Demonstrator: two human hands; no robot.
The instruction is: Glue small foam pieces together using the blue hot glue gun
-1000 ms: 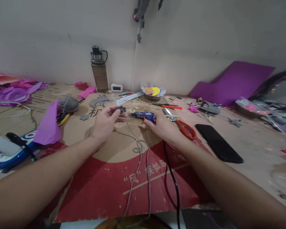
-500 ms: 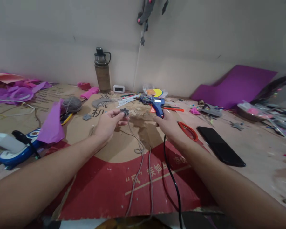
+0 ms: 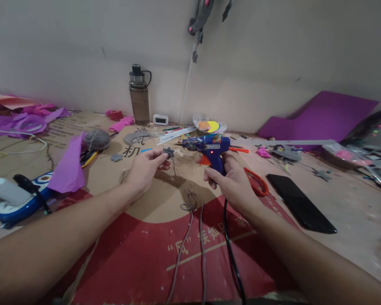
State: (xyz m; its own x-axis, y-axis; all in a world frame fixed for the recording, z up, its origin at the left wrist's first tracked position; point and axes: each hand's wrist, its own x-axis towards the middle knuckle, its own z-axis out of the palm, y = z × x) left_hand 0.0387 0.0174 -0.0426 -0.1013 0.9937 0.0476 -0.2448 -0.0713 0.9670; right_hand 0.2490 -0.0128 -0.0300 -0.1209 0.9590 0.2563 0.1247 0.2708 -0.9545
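Note:
Between the thumb and fingers of my left hand [image 3: 147, 167] is a small grey felt star [image 3: 169, 152]. A strand of grey yarn [image 3: 190, 216] hangs down from it and runs loosely over the cardboard [image 3: 136, 254] toward me. My right hand [image 3: 233, 176] is wrapped round the handle of a blue glue gun [image 3: 216, 146]. Its nozzle points left, a little above and to the right of the star, apart from it. A red light shows on the gun's side, and a clear glue stick sticks out at its back. The black cord [image 3: 230, 250] trails down from the handle.
Red-handled scissors [image 3: 260, 184] and a black phone [image 3: 300, 203] lie right of my right hand. A water bottle [image 3: 139, 97], a small digital clock [image 3: 160, 120] and white sticks [image 3: 176, 134] stand or lie behind. A yarn ball [image 3: 97, 140] and purple felt [image 3: 68, 167] are on the left.
My right hand has raised the glue gun off the work surface and turned it side-on, nozzle pointing left. My left hand still holds the star, nearly in place.

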